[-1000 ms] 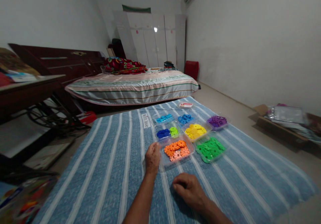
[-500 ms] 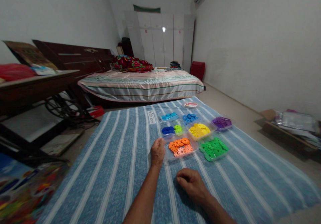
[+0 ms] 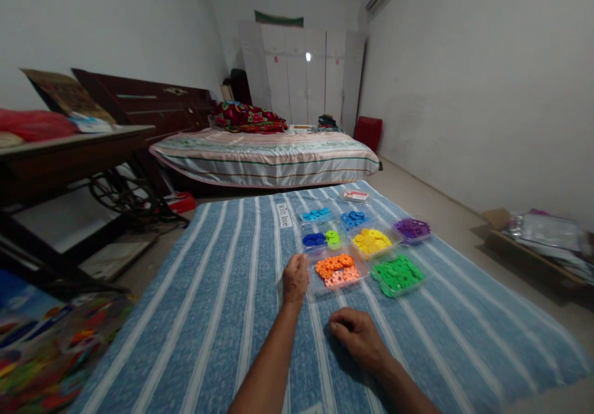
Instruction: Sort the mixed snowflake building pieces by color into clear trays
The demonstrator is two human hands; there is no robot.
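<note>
My left hand [image 3: 296, 278] is closed at the left edge of a clear plastic box [image 3: 316, 287], its fingers against the rim. In that box lie orange flower-shaped plastic pieces [image 3: 333, 265] and paler salmon ones [image 3: 342, 276]. My right hand [image 3: 356, 333] rests on the striped cloth in front of the box, fingers curled in, with nothing visible in it. Around stand more clear boxes, with green pieces [image 3: 398, 273], yellow pieces [image 3: 371, 241], purple pieces [image 3: 412, 228], blue pieces [image 3: 353, 218], light blue pieces [image 3: 315, 214], and dark blue pieces [image 3: 314, 239] beside lime green ones [image 3: 333, 238].
A blue striped cloth [image 3: 208, 296] covers the table. At its far end lies a small clear box with a red and white label [image 3: 356, 195]. Beyond stands a bed [image 3: 269, 157]. A sewing machine table [image 3: 74, 145] is on the left, a cardboard box [image 3: 533, 247] on the right floor.
The whole view has shifted slightly to the right in the picture. Both hands keep about the same places relative to the boxes, and the pieces look unmoved.
</note>
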